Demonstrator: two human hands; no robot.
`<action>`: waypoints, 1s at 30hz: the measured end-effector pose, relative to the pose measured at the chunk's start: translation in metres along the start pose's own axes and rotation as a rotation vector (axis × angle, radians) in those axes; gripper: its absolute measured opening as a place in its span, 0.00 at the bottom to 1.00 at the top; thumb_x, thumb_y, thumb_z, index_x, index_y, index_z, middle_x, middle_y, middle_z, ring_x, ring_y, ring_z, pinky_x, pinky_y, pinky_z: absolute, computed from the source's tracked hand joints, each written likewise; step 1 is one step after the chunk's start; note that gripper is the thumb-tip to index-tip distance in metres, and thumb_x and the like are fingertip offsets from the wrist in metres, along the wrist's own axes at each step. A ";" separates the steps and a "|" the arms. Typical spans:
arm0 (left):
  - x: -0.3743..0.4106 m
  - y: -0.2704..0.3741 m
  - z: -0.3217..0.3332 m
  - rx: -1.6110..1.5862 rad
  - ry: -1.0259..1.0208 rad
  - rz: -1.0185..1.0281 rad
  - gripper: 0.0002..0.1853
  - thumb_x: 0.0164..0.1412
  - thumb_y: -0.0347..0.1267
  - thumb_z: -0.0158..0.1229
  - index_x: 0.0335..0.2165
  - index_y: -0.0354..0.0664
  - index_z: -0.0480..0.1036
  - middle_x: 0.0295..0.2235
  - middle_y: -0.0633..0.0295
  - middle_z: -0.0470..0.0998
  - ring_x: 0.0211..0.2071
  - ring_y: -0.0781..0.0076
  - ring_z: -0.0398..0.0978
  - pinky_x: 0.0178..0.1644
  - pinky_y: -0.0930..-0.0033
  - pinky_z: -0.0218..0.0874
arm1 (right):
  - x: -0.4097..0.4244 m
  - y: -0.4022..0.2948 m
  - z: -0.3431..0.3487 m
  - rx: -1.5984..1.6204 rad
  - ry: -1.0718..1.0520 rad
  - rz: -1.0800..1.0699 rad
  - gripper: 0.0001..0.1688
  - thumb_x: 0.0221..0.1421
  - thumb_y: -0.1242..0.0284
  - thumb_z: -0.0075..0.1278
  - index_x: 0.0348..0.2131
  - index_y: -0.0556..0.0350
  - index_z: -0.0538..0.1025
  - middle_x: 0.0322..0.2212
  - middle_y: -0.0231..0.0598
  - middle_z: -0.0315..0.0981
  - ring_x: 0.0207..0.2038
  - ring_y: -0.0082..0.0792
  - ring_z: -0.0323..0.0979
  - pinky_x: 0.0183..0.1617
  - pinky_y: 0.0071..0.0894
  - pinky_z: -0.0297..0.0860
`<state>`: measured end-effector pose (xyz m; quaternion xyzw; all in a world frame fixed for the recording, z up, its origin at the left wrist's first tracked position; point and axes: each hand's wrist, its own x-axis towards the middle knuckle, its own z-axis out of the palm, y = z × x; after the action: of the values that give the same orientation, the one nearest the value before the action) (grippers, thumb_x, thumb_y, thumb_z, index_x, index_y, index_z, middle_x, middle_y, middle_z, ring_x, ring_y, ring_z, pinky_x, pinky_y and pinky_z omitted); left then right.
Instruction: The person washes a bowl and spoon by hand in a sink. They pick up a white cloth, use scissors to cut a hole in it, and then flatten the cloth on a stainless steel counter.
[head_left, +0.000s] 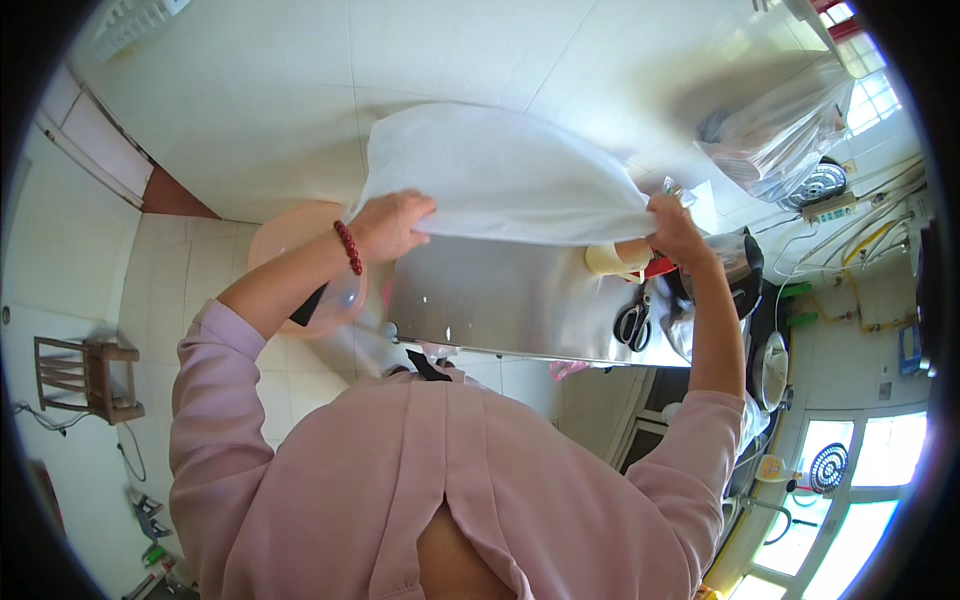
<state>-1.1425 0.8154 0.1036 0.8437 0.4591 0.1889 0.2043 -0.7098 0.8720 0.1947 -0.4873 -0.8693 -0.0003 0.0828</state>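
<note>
A white cloth is stretched out between my two hands above a stainless steel tabletop. My left hand, below a red bead bracelet, grips the cloth's near left corner. At the near right corner my right hand pinches it. Under and beside my right hand stand a cream-coloured cup and a red object, partly hidden. Black-handled scissors lie on the tabletop's right part.
A peach plastic basin is left of the table. At the right are a black appliance, a pan and a power strip. A plastic bag hangs on the wall. A wooden chair stands far left.
</note>
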 end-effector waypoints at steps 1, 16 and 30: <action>-0.006 -0.003 0.007 -0.051 -0.055 -0.014 0.16 0.43 0.30 0.60 0.32 0.36 0.68 0.33 0.50 0.71 0.36 0.51 0.69 0.39 0.58 0.62 | -0.001 -0.014 0.002 0.088 -0.168 0.096 0.22 0.29 0.80 0.54 0.33 0.63 0.70 0.31 0.50 0.69 0.35 0.49 0.68 0.41 0.35 0.64; -0.048 -0.007 0.000 -0.988 -0.631 -0.313 0.12 0.58 0.35 0.53 0.33 0.35 0.71 0.29 0.71 0.72 0.32 0.85 0.65 0.38 0.79 0.58 | 0.016 -0.027 -0.010 0.808 -0.515 0.382 0.15 0.39 0.74 0.56 0.32 0.61 0.74 0.29 0.38 0.72 0.33 0.26 0.68 0.42 0.21 0.64; 0.043 -0.108 0.029 -0.362 0.302 -0.423 0.10 0.52 0.31 0.51 0.26 0.32 0.72 0.21 0.58 0.73 0.25 0.71 0.70 0.32 0.71 0.61 | 0.126 -0.005 0.112 -0.285 -0.158 0.207 0.10 0.51 0.68 0.41 0.27 0.47 0.75 0.29 0.41 0.74 0.33 0.46 0.72 0.38 0.44 0.65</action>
<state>-1.1809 0.9002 0.0287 0.6417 0.6087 0.3439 0.3154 -0.7942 0.9849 0.1029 -0.5794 -0.8094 -0.0766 -0.0562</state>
